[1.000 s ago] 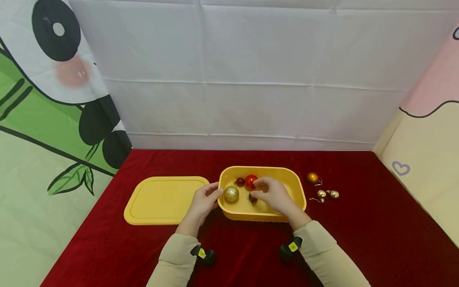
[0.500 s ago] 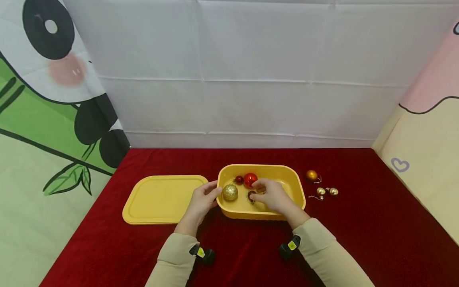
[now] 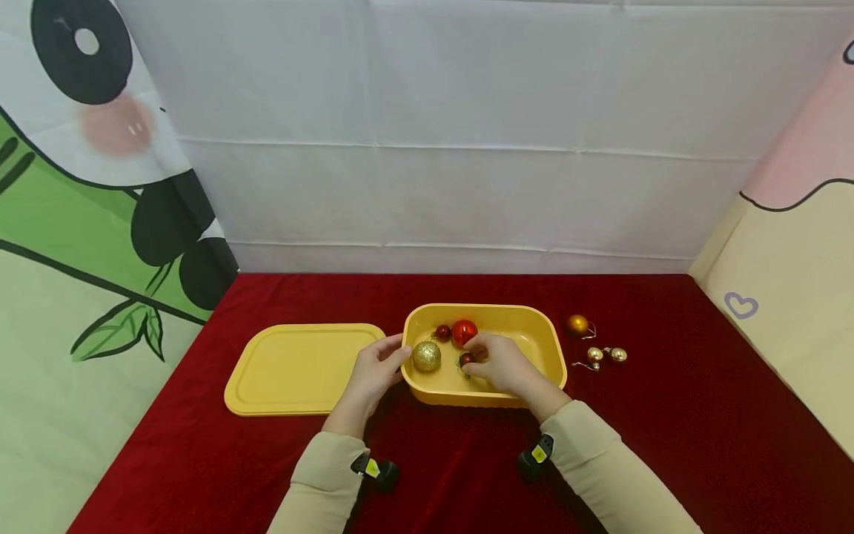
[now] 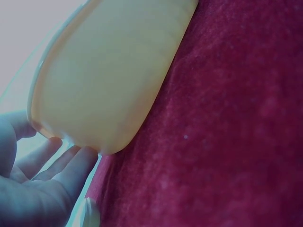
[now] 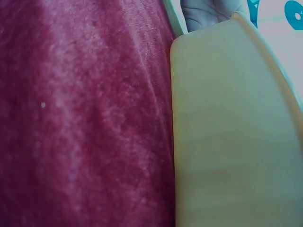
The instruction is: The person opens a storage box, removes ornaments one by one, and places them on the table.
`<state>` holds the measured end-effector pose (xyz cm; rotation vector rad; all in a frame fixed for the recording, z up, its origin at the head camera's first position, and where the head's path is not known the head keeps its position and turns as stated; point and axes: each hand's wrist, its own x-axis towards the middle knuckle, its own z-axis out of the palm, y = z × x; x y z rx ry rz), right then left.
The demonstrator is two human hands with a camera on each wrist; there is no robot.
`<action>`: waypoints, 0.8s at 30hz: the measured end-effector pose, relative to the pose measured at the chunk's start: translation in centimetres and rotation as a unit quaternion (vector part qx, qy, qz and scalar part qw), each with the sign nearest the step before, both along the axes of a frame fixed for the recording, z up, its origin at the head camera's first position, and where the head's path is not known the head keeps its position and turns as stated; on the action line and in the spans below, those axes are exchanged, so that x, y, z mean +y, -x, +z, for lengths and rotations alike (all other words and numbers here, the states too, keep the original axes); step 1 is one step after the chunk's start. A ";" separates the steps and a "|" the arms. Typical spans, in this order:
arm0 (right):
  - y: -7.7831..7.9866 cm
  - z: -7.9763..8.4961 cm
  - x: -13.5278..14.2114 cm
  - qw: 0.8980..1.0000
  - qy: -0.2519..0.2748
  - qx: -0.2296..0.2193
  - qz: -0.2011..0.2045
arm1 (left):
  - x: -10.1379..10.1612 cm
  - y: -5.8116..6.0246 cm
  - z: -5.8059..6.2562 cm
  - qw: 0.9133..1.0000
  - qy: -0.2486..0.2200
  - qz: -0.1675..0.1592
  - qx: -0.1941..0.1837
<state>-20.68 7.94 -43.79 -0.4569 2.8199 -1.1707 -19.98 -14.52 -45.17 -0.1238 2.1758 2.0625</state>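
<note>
Left hand (image 3: 373,371) grips the left end of the yellow plastic box (image 3: 457,398), thumb at the rim, fingertips against the outer wall. Right hand (image 3: 505,365) inside the box, thumb and forefinger pinching a small brownish-red bauble (image 3: 468,359), near the glittery gold ball (image 3: 426,357) and shiny red ball (image 3: 464,331).

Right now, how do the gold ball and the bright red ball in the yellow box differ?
The gold ball looks glittery, the bright red ball smooth and glossy. The gold ball lies nearer the left hand, the bright red ball nearer the right hand. Both are round and inside the yellow box.
</note>
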 end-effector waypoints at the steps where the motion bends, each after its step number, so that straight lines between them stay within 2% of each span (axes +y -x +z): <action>1: 0.0 0.0 0.0 1.000 -0.004 0.002 0.002 | 0.0 0.0 0.0 1.000 0.000 -0.001 0.001; 12: 0.0 0.1 -0.4 0.999 -0.029 -0.012 -0.013 | -0.1 -0.1 0.3 1.000 0.014 0.002 -0.004; 24: -0.2 0.2 -0.4 1.000 -0.011 -0.017 -0.022 | -0.2 -0.3 0.5 1.000 0.017 0.003 -0.007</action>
